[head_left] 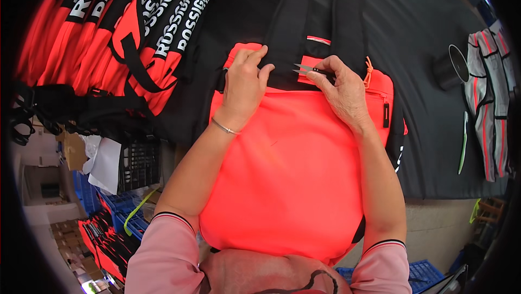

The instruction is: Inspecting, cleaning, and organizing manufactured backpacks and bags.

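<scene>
A bright orange-red bag (293, 174) with black straps (347, 22) lies on a black table, hanging over its near edge toward me. My left hand (244, 85) presses down on the bag's upper edge, fingers curled over the black band there. My right hand (339, 87) holds small thread snips (305, 69), their blades pointing left at a small orange tab near the black band. An orange zipper cord (368, 71) sits just beyond my right hand.
A stack of red-and-black bags with white lettering (125, 22) fills the table's left. A black cup (450, 68), a green tool (464, 142) and grey-and-red strips (488, 104) lie at the right. Blue crates (125, 212) and boxes sit on the floor at the lower left.
</scene>
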Action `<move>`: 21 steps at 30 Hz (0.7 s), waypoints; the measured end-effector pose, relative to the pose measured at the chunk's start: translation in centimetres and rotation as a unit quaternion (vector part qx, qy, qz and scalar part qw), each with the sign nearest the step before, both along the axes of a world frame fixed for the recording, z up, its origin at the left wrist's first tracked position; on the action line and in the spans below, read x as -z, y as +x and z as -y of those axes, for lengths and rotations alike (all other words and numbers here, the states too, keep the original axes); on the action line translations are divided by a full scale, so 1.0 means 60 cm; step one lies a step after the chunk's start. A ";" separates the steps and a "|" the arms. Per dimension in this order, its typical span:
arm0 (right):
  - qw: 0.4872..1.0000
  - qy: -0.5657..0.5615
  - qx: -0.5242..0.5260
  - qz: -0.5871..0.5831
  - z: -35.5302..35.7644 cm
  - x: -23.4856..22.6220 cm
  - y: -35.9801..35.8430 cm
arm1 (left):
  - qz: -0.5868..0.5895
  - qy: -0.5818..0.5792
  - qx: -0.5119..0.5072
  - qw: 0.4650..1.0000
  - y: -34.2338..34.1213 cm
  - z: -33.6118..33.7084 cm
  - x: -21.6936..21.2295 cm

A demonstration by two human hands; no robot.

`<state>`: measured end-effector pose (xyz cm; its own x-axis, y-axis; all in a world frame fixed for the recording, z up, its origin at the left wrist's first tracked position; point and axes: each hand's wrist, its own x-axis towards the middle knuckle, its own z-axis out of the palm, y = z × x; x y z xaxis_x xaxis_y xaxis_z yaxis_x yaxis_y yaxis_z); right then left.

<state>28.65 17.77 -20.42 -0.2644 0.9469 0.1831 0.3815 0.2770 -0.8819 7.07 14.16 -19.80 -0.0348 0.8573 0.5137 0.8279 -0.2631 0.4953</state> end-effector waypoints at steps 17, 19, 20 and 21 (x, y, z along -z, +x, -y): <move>0.999 -0.012 0.026 0.035 -0.011 -0.015 -0.053 | -0.044 0.008 -0.001 0.999 -0.027 -0.022 0.009; 0.976 0.159 0.030 0.143 -0.013 -0.011 -0.078 | -0.033 0.011 -0.006 0.999 -0.027 -0.023 0.014; 0.965 0.210 0.030 0.156 -0.016 -0.009 -0.089 | -0.024 0.015 -0.010 1.000 -0.028 -0.023 0.015; 0.963 0.226 0.030 0.146 -0.018 -0.006 -0.097 | -0.024 0.014 -0.012 1.000 -0.030 -0.023 0.016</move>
<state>22.84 18.87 -20.06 -0.3141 0.8031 0.5062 0.6229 0.5768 -0.5285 5.28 15.52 -20.74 -0.0307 0.8416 0.5393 0.8566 -0.2559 0.4481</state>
